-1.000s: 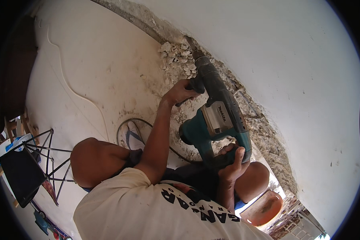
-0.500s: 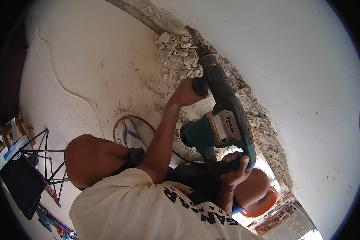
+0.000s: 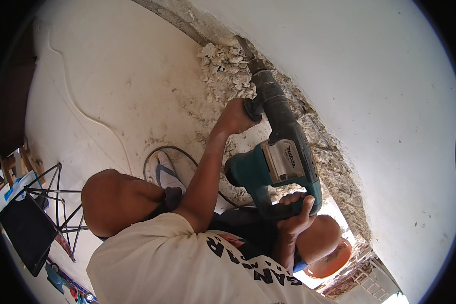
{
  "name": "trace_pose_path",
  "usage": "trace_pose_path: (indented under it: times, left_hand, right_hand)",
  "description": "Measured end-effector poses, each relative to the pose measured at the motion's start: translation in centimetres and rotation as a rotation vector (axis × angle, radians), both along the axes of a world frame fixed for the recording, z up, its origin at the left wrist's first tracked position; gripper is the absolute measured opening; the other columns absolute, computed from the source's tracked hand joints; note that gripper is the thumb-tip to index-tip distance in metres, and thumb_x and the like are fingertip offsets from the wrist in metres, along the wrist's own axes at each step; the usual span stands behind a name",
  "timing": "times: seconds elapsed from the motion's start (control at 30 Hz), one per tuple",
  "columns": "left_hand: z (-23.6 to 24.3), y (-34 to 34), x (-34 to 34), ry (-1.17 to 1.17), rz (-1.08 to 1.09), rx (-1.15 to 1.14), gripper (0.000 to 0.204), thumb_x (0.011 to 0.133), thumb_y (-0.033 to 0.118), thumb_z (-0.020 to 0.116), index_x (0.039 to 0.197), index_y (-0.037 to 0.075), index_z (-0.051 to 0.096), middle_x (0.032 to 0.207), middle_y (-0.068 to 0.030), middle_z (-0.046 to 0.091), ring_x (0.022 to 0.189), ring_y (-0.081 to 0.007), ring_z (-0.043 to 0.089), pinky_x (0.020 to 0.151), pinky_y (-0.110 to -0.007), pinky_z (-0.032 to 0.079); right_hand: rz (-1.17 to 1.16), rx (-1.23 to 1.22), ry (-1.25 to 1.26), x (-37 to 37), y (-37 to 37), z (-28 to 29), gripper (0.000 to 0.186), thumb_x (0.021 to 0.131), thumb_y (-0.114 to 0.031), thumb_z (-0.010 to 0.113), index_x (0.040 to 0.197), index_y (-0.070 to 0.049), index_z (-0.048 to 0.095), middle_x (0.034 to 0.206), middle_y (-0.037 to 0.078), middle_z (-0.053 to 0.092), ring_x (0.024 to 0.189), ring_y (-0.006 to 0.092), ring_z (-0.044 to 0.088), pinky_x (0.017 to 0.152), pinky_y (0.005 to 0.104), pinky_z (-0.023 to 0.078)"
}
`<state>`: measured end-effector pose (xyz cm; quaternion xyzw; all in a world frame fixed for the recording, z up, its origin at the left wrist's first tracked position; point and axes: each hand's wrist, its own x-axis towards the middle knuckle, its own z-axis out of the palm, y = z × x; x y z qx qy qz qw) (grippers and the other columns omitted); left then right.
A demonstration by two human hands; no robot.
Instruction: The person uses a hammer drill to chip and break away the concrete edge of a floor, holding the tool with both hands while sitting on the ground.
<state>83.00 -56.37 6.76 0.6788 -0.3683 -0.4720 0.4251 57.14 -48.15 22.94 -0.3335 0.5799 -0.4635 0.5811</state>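
Observation:
A teal and black demolition hammer [image 3: 283,142] slants across the view, its chisel [image 3: 245,48] against the broken lower edge of the white wall [image 3: 380,101]. My left hand [image 3: 235,117] is closed round the black side handle near the hammer's front. Round the rear D-shaped handle, my right hand [image 3: 296,213] is wrapped, its thumb on the outer side. Beside the chisel lies a heap of broken concrete rubble [image 3: 228,71]. A strip of rough, chipped masonry [image 3: 334,162] runs along the wall under the tool. The chisel's very tip is hidden in the gap.
A black cord [image 3: 187,156] loops over the dusty floor [image 3: 116,76] beside my sandalled foot [image 3: 166,172]. Further left runs a pale cable [image 3: 76,104]. A folding stand with black legs [image 3: 58,197] is at the left. An orange basin [image 3: 334,261] sits beyond my right knee.
The hammer's body has shifted very slightly left, with both hands still on it. The chisel stays at the wall's edge.

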Motion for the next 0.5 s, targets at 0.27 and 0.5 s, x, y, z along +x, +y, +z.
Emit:
trace_pose_path:
  times: [0.27,0.5]
  left_hand:
    - [0.0,0.1,-0.8,0.016,-0.011,0.001,0.026,0.072,0.021,0.079,0.085,0.000,0.072,0.082,-0.0171,0.073,0.079,-0.0292,0.073,0.072,-0.040,0.055]
    - [-0.3,0.1,-0.7,-0.039,-0.052,0.061,0.025,0.072,0.017,0.084,0.088,0.000,0.073,0.083,-0.0131,0.075,0.080,-0.0203,0.072,0.073,-0.038,0.056]
  right_hand:
    - [0.009,-0.011,0.069,-0.9,-0.4,-0.5,0.037,0.099,-0.035,0.064,0.097,0.001,0.056,0.072,0.010,0.058,0.063,0.0226,0.059,0.058,0.0365,0.052]
    - [-0.021,-0.016,0.023,-0.6,-0.4,-0.2,0.036,0.097,-0.032,0.066,0.095,0.004,0.057,0.071,0.011,0.059,0.063,0.0213,0.061,0.058,0.0357,0.053]
